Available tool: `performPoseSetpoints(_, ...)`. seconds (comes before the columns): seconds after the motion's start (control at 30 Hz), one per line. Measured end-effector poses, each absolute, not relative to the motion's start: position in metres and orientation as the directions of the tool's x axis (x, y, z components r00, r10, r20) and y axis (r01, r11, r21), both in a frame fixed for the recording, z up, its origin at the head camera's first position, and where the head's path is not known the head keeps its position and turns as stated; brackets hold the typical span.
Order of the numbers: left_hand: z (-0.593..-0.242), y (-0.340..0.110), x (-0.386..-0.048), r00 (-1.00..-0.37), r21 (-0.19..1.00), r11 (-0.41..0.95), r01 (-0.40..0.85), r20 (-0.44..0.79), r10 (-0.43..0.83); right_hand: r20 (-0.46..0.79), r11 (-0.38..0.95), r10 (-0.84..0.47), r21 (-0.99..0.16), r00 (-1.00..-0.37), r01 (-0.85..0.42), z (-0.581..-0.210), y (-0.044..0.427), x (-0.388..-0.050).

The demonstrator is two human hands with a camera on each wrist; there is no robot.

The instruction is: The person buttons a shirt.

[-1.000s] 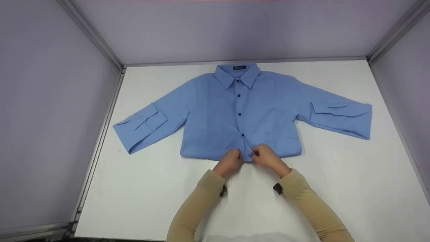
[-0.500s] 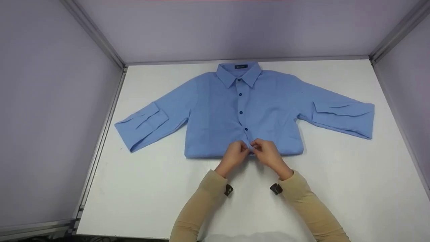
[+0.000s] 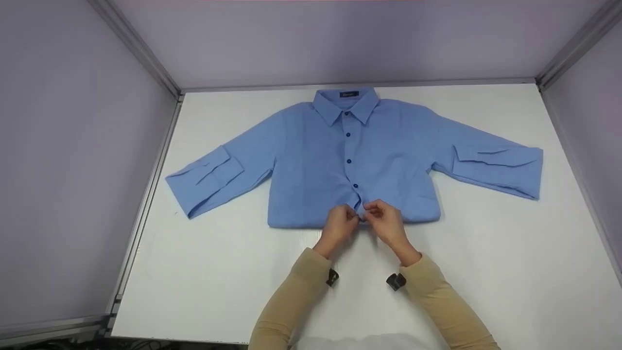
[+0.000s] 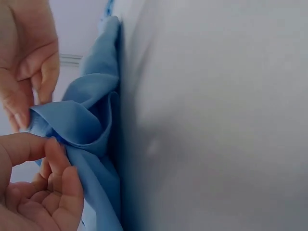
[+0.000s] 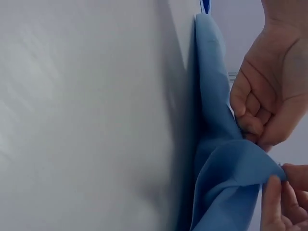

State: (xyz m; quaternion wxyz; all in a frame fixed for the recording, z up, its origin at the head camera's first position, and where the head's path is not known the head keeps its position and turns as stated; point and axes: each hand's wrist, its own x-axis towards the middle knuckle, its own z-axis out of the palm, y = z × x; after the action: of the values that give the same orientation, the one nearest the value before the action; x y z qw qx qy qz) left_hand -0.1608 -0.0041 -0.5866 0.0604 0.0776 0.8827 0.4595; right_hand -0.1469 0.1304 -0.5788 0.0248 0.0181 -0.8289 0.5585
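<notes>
A blue button-up shirt (image 3: 311, 160) lies front up, its collar at the far side and its lower part folded under. Down its middle runs a placket with dark buttons (image 3: 349, 161). At the near edge, my left hand (image 3: 340, 224) pinches the placket between thumb and forefinger. Close beside it, my right hand (image 3: 387, 224) pinches the other side of the front opening. From the left wrist, a raised loop of shirt fabric (image 4: 74, 120) shows between both hands. In the right wrist view, the fingertips (image 5: 293, 175) of my right hand grip the fabric edge. The button between the hands is mostly hidden.
Both shirt sleeves (image 3: 500, 170) spread sideways with their ends folded back. The white table (image 3: 194, 282) is bounded by pale panels (image 3: 359, 43) at the back and sides. Small black devices (image 3: 396, 282) sit at both wrists.
Both hands have moved slightly away from the table's front and closer together, lifting the lower placket. A small gap has opened in the front just above the fingers.
</notes>
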Motion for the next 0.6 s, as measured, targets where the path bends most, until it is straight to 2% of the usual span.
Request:
performPoseSetpoints(0.1, -0.589, -0.003, -0.16, -0.978, 0.792, 0.602, 0.099, -0.036, 0.207, 0.134, 0.404, -0.018, -0.906, -0.991, -0.129, -0.582, 0.129, -0.145)
performPoseSetpoints(0.37, -0.589, -0.006, -0.161, -0.976, 0.877, 0.481, 0.006, -0.1, 0.194, 0.29, 0.556, 0.022, -0.799, -0.957, -0.229, -0.589, 0.126, -0.145)
performPoseSetpoints(0.5, -0.588, -0.006, -0.16, -0.979, 0.881, 0.473, 0.012, -0.085, 0.184, 0.36, 0.63, -0.001, -0.724, -0.933, -0.28, -0.592, 0.123, -0.144)
performPoseSetpoints(0.6, -0.588, -0.005, -0.159, -0.983, 0.883, 0.468, 0.026, -0.063, 0.174, 0.389, 0.635, -0.037, -0.702, -0.92, -0.322, -0.594, 0.119, -0.142)
